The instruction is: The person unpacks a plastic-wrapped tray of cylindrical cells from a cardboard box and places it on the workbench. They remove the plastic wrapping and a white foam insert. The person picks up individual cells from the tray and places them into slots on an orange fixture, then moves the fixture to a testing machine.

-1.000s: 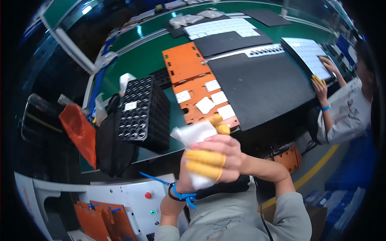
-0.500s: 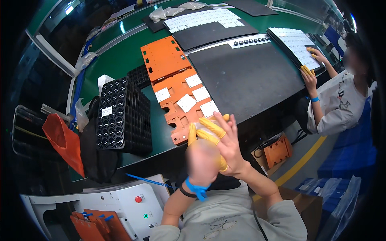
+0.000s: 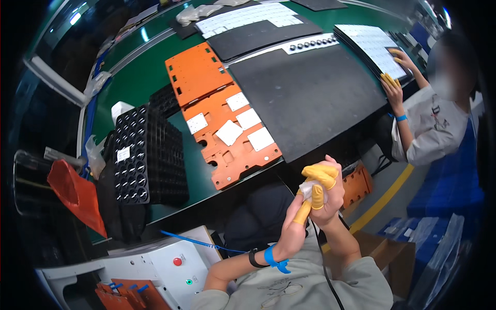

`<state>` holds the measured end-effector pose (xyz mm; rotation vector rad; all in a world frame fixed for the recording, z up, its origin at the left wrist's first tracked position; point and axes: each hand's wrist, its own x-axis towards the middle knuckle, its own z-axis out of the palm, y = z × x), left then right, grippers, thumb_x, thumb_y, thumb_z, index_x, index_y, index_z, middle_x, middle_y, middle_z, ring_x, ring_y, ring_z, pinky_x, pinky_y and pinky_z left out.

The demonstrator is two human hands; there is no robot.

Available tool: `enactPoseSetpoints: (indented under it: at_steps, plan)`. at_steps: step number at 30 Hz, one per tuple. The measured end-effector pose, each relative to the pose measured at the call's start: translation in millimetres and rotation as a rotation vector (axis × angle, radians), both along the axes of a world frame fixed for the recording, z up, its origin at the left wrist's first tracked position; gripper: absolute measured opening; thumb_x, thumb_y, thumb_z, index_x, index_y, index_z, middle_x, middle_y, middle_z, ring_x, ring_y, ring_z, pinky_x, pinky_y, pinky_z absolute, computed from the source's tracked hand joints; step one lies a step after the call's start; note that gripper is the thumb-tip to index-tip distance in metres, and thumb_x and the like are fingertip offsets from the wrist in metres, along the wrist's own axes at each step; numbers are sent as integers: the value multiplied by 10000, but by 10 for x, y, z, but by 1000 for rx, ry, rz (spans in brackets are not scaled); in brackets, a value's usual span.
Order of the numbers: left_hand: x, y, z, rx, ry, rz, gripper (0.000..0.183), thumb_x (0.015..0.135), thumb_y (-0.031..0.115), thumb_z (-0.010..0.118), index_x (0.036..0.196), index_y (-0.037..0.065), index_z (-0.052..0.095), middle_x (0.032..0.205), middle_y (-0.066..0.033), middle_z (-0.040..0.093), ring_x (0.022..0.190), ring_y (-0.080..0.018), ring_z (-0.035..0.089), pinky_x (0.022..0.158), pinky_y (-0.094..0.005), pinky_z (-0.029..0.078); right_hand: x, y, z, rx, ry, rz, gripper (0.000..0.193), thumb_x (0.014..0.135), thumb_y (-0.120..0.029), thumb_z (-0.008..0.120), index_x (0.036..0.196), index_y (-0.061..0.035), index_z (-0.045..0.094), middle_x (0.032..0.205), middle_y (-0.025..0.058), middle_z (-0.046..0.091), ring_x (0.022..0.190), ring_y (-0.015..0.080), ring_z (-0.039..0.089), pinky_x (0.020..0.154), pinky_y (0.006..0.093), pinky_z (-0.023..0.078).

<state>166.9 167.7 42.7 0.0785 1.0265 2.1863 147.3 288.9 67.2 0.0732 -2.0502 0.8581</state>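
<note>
My left hand (image 3: pixel 292 235) and my right hand (image 3: pixel 330 199) meet in front of my chest, past the bench's near edge. Yellow finger cots cover several fingertips. A thin, crumpled whitish piece (image 3: pixel 307 189) is pinched between the two hands; whether it is tissue or plastic film I cannot tell. My right fingers curl over it and over my left fingertips, hiding part of them. Left of my hands, an orange fixture plate (image 3: pixel 227 164) lies on the bench with several white square boards (image 3: pixel 261 139) on it. Its orange hinged lid (image 3: pixel 200 72) is folded back.
Stacked black trays (image 3: pixel 155 155) stand left of the fixture. A black mat (image 3: pixel 315 98) lies to its right. Across the bench, a co-worker (image 3: pixel 434 119) has both hands on white board sheets (image 3: pixel 368 46). A white control panel (image 3: pixel 165 266) with a red button sits lower left.
Both hands have moved right and away from the fixture's near end. They have closed together around the whitish piece. The view has shifted slightly; the boards stay on the fixture.
</note>
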Motion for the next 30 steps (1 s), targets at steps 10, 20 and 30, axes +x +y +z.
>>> enactPoseSetpoints:
  at_steps: [10,20,30]
  plan:
    - [-165,22,252,-161,349,-391,468,938,43,687,1365,-71,533,1210,-98,656,1101,-164,634,987,-305,498,723,187,-377,-543,-47,302,617,1005,-503,513,1319,26,480,1187,176,550,1025,269,635,852,356,524]
    - [40,337,-295,-187,271,-699,349,1030,196,565,1310,-9,522,1225,-96,644,1092,-188,658,911,-324,554,1651,415,-476,149,-142,-257,413,770,-58,726,1170,17,658,1157,165,676,975,309,671,848,398,570]
    - [-76,362,-240,-378,361,-976,532,1065,285,453,1471,-52,394,1406,-270,524,1283,-355,566,1116,-434,412,4413,2725,218,474,-76,-1468,311,849,-150,769,1125,-48,669,1022,142,694,917,357,674,822,442,544]
